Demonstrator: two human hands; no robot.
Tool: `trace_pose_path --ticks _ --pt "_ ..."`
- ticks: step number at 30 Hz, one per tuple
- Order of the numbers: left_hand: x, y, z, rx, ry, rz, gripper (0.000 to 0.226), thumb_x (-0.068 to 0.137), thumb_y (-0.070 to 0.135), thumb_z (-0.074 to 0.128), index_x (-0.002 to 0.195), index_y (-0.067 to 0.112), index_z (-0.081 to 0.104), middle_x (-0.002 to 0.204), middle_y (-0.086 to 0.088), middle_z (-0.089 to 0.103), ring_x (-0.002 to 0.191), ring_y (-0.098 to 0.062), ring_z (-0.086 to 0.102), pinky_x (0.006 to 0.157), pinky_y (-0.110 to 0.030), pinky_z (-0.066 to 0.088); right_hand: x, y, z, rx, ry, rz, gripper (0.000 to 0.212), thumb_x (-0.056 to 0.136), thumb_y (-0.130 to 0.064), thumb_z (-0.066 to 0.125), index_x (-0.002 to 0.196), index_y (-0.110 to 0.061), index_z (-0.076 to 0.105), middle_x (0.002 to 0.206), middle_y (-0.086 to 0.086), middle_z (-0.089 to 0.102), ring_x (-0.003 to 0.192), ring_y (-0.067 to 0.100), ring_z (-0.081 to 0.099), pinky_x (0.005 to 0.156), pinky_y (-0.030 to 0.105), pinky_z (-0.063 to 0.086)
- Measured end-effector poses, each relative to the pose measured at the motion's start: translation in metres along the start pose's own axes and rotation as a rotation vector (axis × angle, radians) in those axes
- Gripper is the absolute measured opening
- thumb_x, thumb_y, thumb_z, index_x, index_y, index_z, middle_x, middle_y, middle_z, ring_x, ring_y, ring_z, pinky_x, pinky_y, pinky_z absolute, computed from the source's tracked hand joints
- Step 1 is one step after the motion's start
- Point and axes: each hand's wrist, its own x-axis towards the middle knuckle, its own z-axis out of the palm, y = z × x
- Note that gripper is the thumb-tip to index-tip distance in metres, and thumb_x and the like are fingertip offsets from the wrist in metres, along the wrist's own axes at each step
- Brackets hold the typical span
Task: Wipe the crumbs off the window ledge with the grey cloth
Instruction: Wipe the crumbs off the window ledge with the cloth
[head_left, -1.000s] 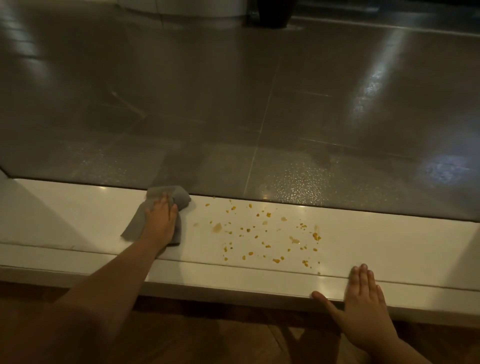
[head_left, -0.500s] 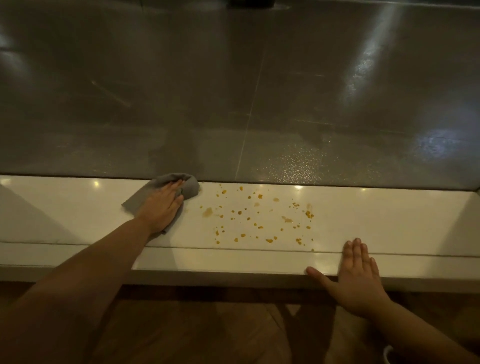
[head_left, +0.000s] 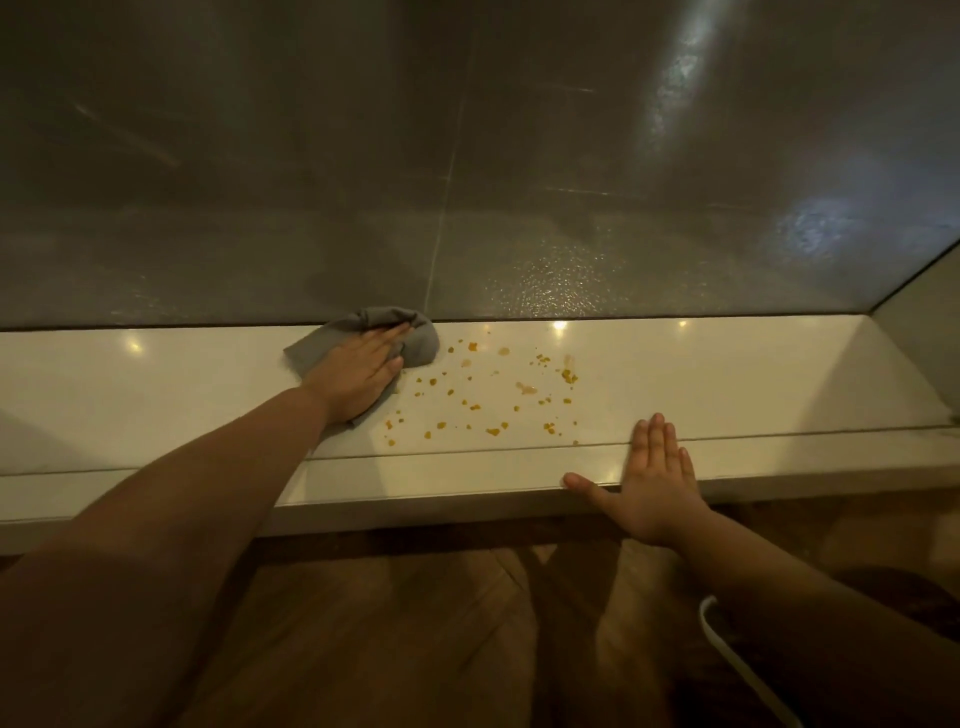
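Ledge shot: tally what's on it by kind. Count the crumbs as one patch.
cloth: 1
crumb patch: 1
hands: 2, left hand pressing the cloth, right hand flat on the ledge
Total: 4

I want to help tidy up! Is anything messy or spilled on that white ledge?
Yes. Orange-yellow crumbs lie scattered across the middle of the white window ledge, with a few pale smears among them. They sit between the grey cloth under the left hand and the right hand resting flat on the front edge.
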Motion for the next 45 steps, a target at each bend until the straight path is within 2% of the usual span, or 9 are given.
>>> trace_pose_path --ticks 11,18,22,28,31,34,36,40,45 --pt "0.017 0.053 0.014 -0.188 -0.130 0.177 0.047 0.103 0.027 0.029 0.148 0.017 0.026 0.155 0.001 0.029 0.143 -0.012 0.025 0.114 -0.017 0.010 0.000 0.002 0.002 0.012 0.026 -0.012 0.125 0.060 -0.091 0.014 0.144 -0.005 -0.022 0.153 0.016 -0.028 0.143 0.029 -0.025 0.116 0.042 -0.010" --pt "0.022 0.083 -0.004 -0.361 -0.262 0.077 0.040 0.102 0.027 0.033 0.137 0.015 0.046 0.140 -0.008 0.047 0.120 -0.018 0.046 0.098 -0.022 0.029 -0.001 0.003 0.002 0.019 0.029 -0.017 0.123 0.064 -0.090 0.017 0.145 -0.005 -0.022 0.154 0.016 -0.028 0.143 0.029 -0.024 0.116 0.042 -0.010" --pt "0.021 0.090 -0.017 -0.315 -0.243 0.091 0.041 0.102 0.026 0.034 0.140 0.015 0.042 0.142 -0.008 0.048 0.128 -0.024 0.045 0.101 -0.024 0.029 -0.003 0.001 -0.002 0.025 0.014 -0.016 0.121 0.068 -0.088 0.021 0.145 -0.005 -0.022 0.154 0.016 -0.028 0.143 0.029 -0.024 0.117 0.042 -0.009" --pt "-0.003 0.112 -0.033 -0.307 -0.248 0.120 0.035 0.101 0.021 0.034 0.132 0.013 0.050 0.133 -0.009 0.052 0.119 -0.024 0.048 0.097 -0.027 0.034 -0.005 -0.005 -0.021 0.028 -0.114 0.035 0.126 0.066 -0.090 0.028 0.145 -0.005 -0.019 0.154 0.016 -0.026 0.143 0.030 -0.023 0.116 0.049 -0.010" --pt "-0.016 0.124 -0.042 -0.240 -0.256 0.194 0.034 0.101 0.021 0.035 0.129 0.013 0.051 0.132 -0.010 0.048 0.121 -0.024 0.046 0.100 -0.026 0.033 -0.011 -0.020 -0.052 0.194 -0.028 -0.001 0.115 0.070 -0.084 0.035 0.150 -0.010 0.000 0.157 0.014 -0.017 0.145 0.032 -0.015 0.114 0.054 -0.008" --pt "-0.028 0.141 -0.050 -0.076 -0.246 0.307 0.032 0.099 0.019 0.039 0.127 0.013 0.053 0.131 -0.010 0.046 0.120 -0.024 0.044 0.100 -0.026 0.034 -0.025 -0.038 -0.088 0.460 0.217 -0.360 0.085 0.084 -0.058 0.052 0.150 -0.017 0.017 0.160 0.006 0.000 0.147 0.021 -0.005 0.118 0.040 0.005" --pt "-0.037 0.155 -0.050 0.070 -0.200 0.391 0.032 0.098 0.023 0.041 0.127 0.017 0.053 0.134 -0.009 0.044 0.120 -0.025 0.043 0.100 -0.035 0.039 -0.032 -0.044 -0.105 0.555 0.150 -0.557 0.070 0.087 -0.037 0.062 0.147 -0.020 0.029 0.155 0.001 0.025 0.145 0.016 0.019 0.113 0.028 0.021" --pt "-0.051 0.175 -0.042 0.269 -0.058 0.463 0.034 0.099 0.032 0.037 0.131 0.027 0.049 0.132 -0.007 0.044 0.116 -0.024 0.042 0.092 -0.034 0.037 -0.033 -0.036 -0.109 0.647 -0.087 -0.550 0.073 0.080 -0.014 0.073 0.143 -0.018 0.036 0.136 0.005 0.055 0.119 0.009 0.054 0.097 0.018 0.039" --pt "-0.055 0.188 -0.025 0.348 -0.001 0.437 0.038 0.098 0.033 0.038 0.135 0.025 0.044 0.129 -0.007 0.046 0.119 -0.025 0.042 0.098 -0.036 0.030 -0.035 -0.021 -0.091 0.550 0.044 -0.561 0.057 0.082 -0.010 0.069 0.134 -0.019 0.050 0.124 0.005 0.064 0.109 0.007 0.058 0.082 0.004 0.041"
